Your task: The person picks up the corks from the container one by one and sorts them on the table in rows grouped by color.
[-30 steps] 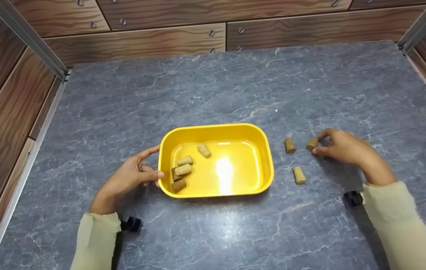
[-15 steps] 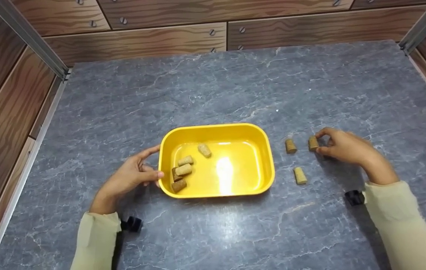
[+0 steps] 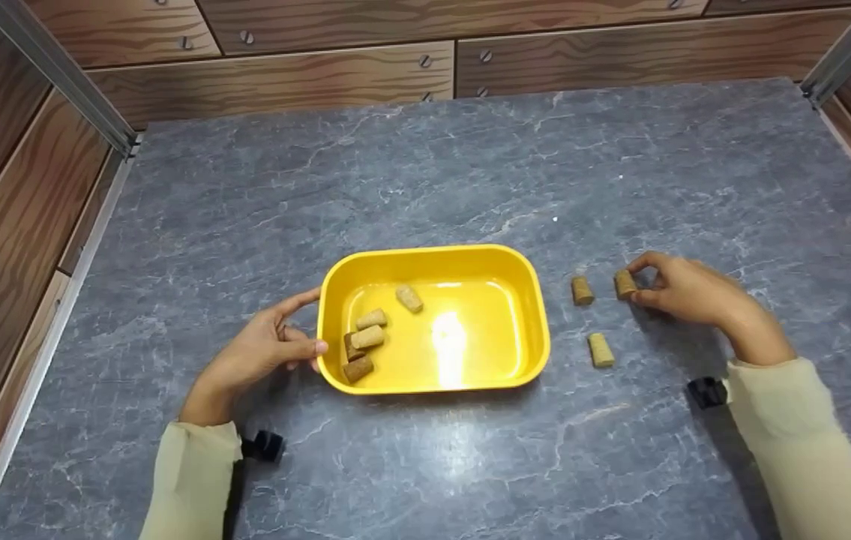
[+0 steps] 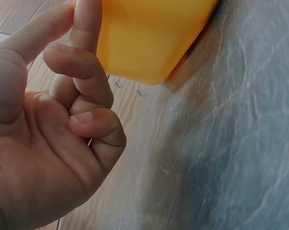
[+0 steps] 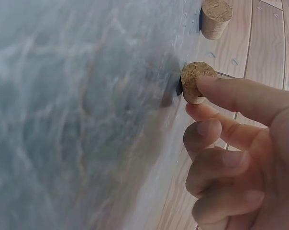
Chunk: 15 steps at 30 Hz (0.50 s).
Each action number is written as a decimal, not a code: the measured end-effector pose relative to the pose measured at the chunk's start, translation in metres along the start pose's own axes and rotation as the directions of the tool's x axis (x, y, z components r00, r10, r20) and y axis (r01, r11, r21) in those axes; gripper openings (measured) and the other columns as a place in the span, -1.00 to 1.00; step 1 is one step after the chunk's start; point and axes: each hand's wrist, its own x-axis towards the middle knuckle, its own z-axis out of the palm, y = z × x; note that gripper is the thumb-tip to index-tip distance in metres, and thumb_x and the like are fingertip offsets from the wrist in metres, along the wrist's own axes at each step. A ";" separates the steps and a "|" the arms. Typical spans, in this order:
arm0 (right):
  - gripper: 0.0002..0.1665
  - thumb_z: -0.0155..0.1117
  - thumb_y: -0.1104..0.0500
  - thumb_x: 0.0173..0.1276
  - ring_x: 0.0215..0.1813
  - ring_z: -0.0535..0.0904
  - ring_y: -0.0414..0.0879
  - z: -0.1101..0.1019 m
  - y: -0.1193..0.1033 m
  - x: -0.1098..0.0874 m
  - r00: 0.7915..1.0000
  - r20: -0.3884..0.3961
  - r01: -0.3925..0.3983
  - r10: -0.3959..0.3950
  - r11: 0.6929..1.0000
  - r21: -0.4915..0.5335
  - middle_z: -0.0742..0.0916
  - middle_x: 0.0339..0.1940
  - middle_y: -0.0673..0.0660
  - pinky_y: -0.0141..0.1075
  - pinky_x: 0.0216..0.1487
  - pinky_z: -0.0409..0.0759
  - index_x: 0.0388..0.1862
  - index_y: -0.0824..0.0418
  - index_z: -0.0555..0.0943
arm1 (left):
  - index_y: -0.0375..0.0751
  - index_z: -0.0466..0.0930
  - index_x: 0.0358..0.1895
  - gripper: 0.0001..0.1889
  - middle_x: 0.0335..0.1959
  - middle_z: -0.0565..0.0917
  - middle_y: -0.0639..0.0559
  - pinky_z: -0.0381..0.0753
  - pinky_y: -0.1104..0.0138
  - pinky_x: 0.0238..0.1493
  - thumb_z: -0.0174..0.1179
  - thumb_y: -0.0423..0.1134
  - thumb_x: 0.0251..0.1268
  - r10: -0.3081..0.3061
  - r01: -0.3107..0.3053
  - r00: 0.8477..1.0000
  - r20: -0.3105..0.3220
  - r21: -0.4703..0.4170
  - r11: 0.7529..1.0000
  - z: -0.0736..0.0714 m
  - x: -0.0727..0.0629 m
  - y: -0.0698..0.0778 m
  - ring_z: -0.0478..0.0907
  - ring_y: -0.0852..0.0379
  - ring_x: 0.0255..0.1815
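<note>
My left hand (image 3: pixel 256 352) grips the left end of a yellow rectangular tub (image 3: pixel 462 264), its thumb at the rim and fingers against the outer wall. In the left wrist view, its lower fingers are curled below the yellow tub (image 4: pixel 144 43). Several corks lie in the tub's left half, including a pale one (image 3: pixel 367 337) and a darker one (image 3: pixel 358 369). On the right, my right hand (image 3: pixel 702 296) pinches a brown cork (image 3: pixel 624 284) between thumb and forefinger, low at the tabletop. The right wrist view has the thumb against that cork's speckled end (image 5: pixel 194 74).
Between the tub and my right hand lie a brown cork (image 3: pixel 582 290) and, nearer me, a paler cork (image 3: pixel 600 350). The grey marbled tabletop (image 3: pixel 425 180) is bounded by wood-patterned panels (image 3: pixel 335 79) at the back and sides.
The cork at my right fingertips has turned, its far end swinging from right to left, and the fingers shifted slightly with it. My left hand and the tub have stayed put.
</note>
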 end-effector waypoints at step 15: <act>-0.40 0.24 0.10 0.37 -0.46 0.48 -0.16 -0.008 -0.036 -0.011 0.995 -0.098 0.034 -0.013 0.976 0.217 0.63 -0.38 0.13 -0.33 -0.47 0.41 0.32 0.29 0.39 | -0.28 -0.03 0.52 -0.11 -0.61 0.71 0.19 0.38 0.47 -0.56 0.32 -0.30 0.20 -0.061 0.060 0.998 0.024 0.056 0.997 -0.035 0.027 -0.068 0.54 0.28 -0.64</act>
